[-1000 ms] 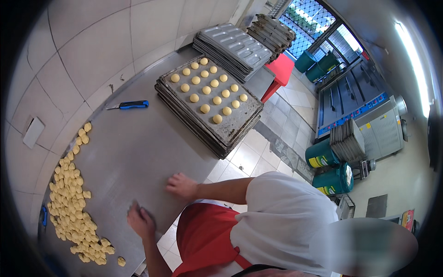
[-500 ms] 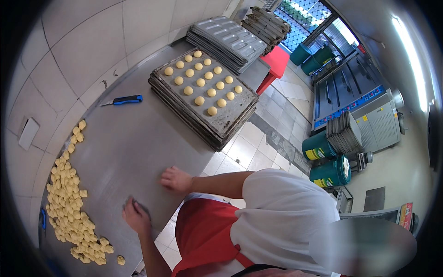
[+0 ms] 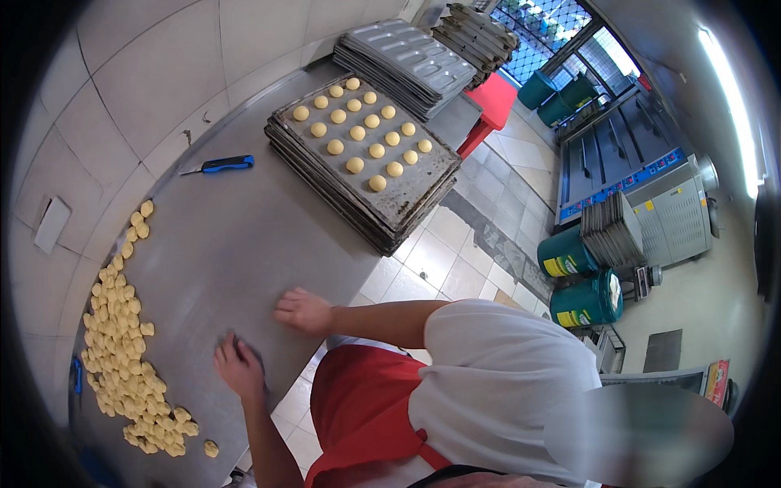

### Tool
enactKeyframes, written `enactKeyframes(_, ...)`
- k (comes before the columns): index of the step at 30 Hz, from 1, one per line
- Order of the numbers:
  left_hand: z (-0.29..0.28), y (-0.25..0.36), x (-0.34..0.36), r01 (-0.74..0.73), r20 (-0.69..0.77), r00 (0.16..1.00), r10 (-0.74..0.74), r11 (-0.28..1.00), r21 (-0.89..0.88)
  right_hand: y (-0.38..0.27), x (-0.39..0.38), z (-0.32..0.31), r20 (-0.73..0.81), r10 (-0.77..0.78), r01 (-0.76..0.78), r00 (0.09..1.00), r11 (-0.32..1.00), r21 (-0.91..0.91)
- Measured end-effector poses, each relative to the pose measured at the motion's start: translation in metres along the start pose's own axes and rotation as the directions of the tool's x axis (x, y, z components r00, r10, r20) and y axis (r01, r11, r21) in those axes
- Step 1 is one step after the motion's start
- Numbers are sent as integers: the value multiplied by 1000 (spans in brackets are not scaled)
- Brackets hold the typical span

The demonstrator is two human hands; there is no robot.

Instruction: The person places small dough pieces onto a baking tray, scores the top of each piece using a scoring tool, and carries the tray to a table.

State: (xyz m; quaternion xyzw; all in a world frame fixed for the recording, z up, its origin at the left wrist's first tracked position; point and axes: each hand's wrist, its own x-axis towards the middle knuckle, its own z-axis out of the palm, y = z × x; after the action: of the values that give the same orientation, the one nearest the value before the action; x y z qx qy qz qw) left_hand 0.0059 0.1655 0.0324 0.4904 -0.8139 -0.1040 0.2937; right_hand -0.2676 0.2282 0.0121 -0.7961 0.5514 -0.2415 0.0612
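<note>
My left hand (image 3: pixel 239 368) is cupped palm down on the steel table (image 3: pixel 203 244), its fingers bent. Farther right, my right hand (image 3: pixel 304 311) rests near the table edge with its fingers curled under. Whatever lies beneath either palm is hidden. To the left of my hands spreads a long heap of yellow dough pieces (image 3: pixel 122 350), rough and uneven. One loose dough piece (image 3: pixel 211 449) sits apart from the heap's near end. Beyond my hands, smooth round dough balls (image 3: pixel 357 132) stand in rows on the top baking tray (image 3: pixel 407 195) of a dark stack.
A blue-handled utility knife (image 3: pixel 224 164) lies near the tiled wall, and another blue object (image 3: pixel 77 376) by the heap. Moulded pans (image 3: pixel 407 53) are stacked behind the tray. Off the table are a red stool (image 3: pixel 490 106), green buckets (image 3: pixel 586 297) and a deck oven (image 3: pixel 614 154).
My right hand has shifted slightly left over the table. The left hand stays in about the same place, its fingers a little differently bent. The whole view has tilted slightly.
</note>
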Motion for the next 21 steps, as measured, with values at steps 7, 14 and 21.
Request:
enactKeyframes(7,5,-46,39,-159,7,987,159,987,10,43,71,-14,73,-35,36,997,999,-3)
enactKeyframes(14,19,13,13,6,-8,1000,-7,992,-125,-12,11,16,24,46,-46,999,999,-13)
enactKeyframes(21,15,-50,31,-4,62,998,7,999,-40,37,64,-1,78,-85,88,993,995,-39)
